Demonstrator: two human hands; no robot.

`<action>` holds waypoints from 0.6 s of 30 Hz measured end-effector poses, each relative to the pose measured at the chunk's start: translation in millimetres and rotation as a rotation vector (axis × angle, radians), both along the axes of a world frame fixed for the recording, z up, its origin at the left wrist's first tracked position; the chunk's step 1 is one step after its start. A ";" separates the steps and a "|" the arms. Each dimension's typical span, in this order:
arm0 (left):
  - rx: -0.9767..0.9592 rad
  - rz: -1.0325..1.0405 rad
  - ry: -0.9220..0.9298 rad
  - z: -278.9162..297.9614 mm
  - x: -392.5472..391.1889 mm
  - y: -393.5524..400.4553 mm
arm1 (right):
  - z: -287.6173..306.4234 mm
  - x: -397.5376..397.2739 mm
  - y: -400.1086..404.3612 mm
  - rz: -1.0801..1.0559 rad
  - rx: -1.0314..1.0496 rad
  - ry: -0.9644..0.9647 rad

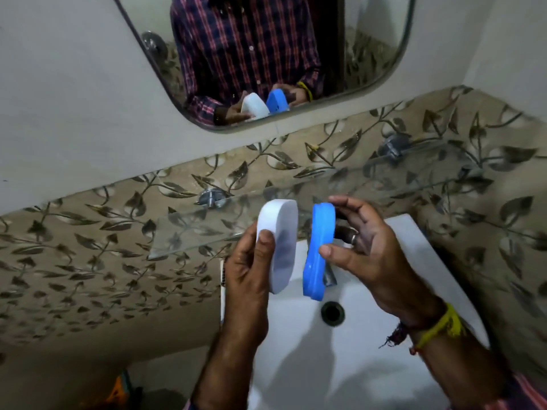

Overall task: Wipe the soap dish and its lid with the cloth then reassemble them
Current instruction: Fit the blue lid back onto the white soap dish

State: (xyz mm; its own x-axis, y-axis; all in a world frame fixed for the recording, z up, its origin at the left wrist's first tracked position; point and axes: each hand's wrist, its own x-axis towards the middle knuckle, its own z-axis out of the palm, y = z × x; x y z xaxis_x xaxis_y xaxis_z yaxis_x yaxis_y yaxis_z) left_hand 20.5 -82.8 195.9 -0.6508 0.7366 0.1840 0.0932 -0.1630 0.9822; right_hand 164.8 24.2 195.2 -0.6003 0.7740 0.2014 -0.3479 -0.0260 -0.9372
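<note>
Left hand (251, 261) grips the white oval plastic lid (279, 244) by its rim, thumb over the near edge, fingers behind. Right hand (364, 247) pinches the blue oval plastic soap dish (319, 250) between thumb on its lower side and fingertips at its top end. Both parts are held on edge in the air, above the back edge of the white ceramic washbasin (414, 261) and in front of the clear glass shelf (192, 229). They sit near each other but apart, open faces roughly toward one another.

No cloth visible, so I can't tell whether wiping is done. Judging from the pose, this looks like either just separated or lining up to close.

If closing:
- Match the long axes of the ovals first; they are slightly skewed now.
- Seat one end of the rim, then roll the rest shut rather than pushing flat.
- Keep fingertips off the mating edges, the left thumb is close to the lid's lip.
- Stay over the basin so a slip lands there, not on the glass shelf.

If wiping is pending: set one part down on the shelf to free a hand.
</note>
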 end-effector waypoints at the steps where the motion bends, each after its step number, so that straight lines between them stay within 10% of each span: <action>1: -0.012 -0.022 -0.029 -1.8 2.5 0.8 | 0.3 -1.6 -3.6 -0.005 0.006 -0.005; 18: -0.025 -0.144 -0.034 -4.1 1.0 -5.0 | -4.5 -19.5 -14.1 0.001 0.077 -0.108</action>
State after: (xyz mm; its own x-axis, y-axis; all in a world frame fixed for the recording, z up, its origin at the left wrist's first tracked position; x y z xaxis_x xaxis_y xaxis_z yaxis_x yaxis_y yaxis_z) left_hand 21.5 -87.8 191.8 -0.5434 0.8269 0.1446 0.0375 -0.1482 0.9882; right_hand 145.3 10.1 190.7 -0.6224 0.7580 0.1949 -0.2451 0.0476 -0.9683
